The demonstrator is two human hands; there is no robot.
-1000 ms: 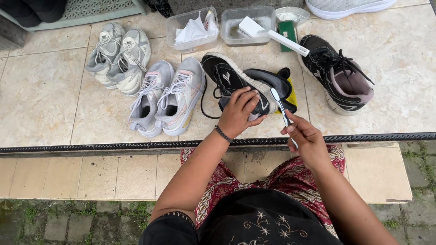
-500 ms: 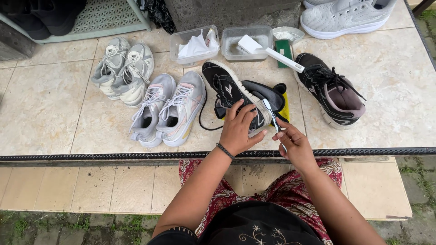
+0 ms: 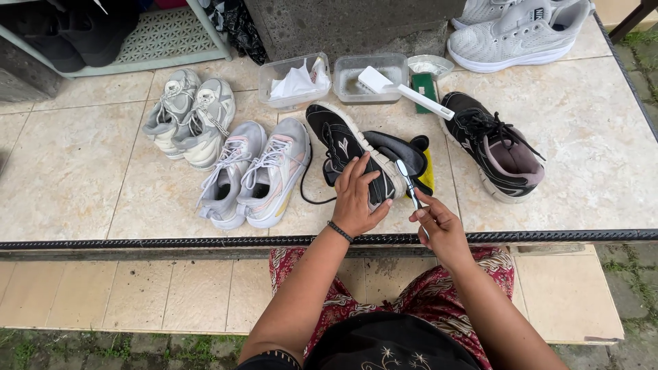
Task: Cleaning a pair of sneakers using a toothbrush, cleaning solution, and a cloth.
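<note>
At the bottom of the frame sits a person in patterned red trousers (image 3: pixel 439 301), both arms reaching up to a tiled worktop (image 3: pixel 68 171). The right hand (image 3: pixel 439 229), just right of centre, pinches a toothbrush (image 3: pixel 408 181), its head against a black shoe (image 3: pixel 353 154). The left hand (image 3: pixel 360 199) lies flat and open on that shoe at centre, steadying it on its side. Left of it stand two grey pairs (image 3: pixel 226 147). A second black shoe (image 3: pixel 497 147) sits right. Farther up are two clear tubs (image 3: pixel 332 77), a white brush (image 3: pixel 408 92) and white shoes (image 3: pixel 521 31).
</note>
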